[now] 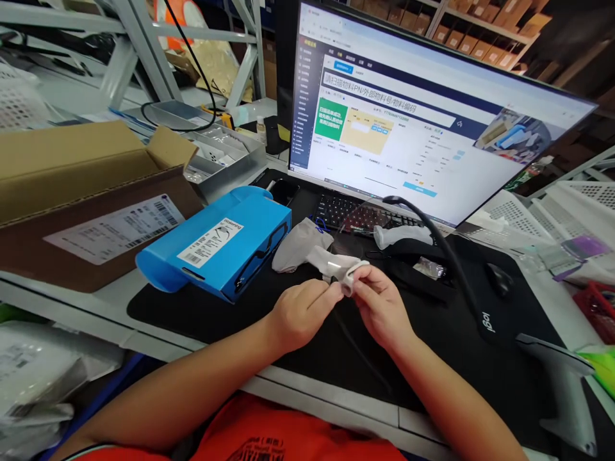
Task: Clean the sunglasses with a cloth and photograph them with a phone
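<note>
left hand, right hand holding white wrapped part, blue box near

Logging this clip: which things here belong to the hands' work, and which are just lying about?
In use: left hand, right hand, white plastic piece.
Lying about: grey pouch, blue labelled box, open cardboard box, keyboard, black mouse.

The right hand hides part of the white item; small text on the monitor is unreadable.
</note>
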The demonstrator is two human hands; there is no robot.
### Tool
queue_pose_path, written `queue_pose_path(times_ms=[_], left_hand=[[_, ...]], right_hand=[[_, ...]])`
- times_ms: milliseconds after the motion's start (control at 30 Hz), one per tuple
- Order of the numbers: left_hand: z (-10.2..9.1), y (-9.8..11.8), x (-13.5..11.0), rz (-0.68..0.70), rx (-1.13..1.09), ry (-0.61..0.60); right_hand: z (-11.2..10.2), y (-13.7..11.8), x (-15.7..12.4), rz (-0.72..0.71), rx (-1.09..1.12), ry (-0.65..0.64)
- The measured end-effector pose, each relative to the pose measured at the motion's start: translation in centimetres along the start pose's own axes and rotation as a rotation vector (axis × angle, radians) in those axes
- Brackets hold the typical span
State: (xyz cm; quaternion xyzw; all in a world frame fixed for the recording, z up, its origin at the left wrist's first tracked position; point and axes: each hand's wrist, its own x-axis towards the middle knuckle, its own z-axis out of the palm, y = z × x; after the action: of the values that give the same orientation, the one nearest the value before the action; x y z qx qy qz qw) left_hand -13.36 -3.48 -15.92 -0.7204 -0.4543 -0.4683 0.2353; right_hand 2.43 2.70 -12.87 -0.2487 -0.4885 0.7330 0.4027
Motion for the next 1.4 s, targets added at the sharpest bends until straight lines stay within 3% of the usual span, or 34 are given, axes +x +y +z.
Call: queue_pose_path(times_ms=[167,300,600,700,900,1067,1133,1267,1333,1400], left_hand=[[0.0,0.2,0.3,0.167,0.025,-0.135],[0.2,0.5,0.1,0.200,0.038,-0.162],[0.6,0.8,-0.2,0.222,-0.054,-0.219],[0.3,0.8,-0.1,0.215,-0.035,-0.202],[0.1,0.6,0.3,0.203,0.028,-0.164],[0.3,0.2,0.1,0.202,-0.122,-0.176],[0.3,-0.2,-0.1,0.090,-0.245,-0.113],[0.6,-1.4,0.1,-0.456,-0.576,0.027],[0.9,-2.0,0.5,-0.630,-0.784,-0.001],[1.2,-2.2,0.9,-0.672,-1.059,-0.125]], right_hand=[[-0.3,1.2,1.2,-0.081,-0.099,0.155],[-0.6,2.0,1.3,-0.129,-0.216,0.251],[-2.4,-0.5,2.1,-0.297,-0.624,0.422],[-2.3,-0.1,1.8,-0.271,-0.549,0.395],[-0.6,1.1,0.4,0.041,-0.190,0.245],[-1.5,0.1,0.8,0.085,-0.116,0.208],[-2.1,-0.6,0.9,0.089,-0.089,0.189],[-2.5,-1.8,0.5,0.135,-0.068,0.100],[-2.2,-1.9,0.0,0.202,-0.076,-0.002],[-1.8,-1.6,-0.5,0.278,-0.072,-0.100]])
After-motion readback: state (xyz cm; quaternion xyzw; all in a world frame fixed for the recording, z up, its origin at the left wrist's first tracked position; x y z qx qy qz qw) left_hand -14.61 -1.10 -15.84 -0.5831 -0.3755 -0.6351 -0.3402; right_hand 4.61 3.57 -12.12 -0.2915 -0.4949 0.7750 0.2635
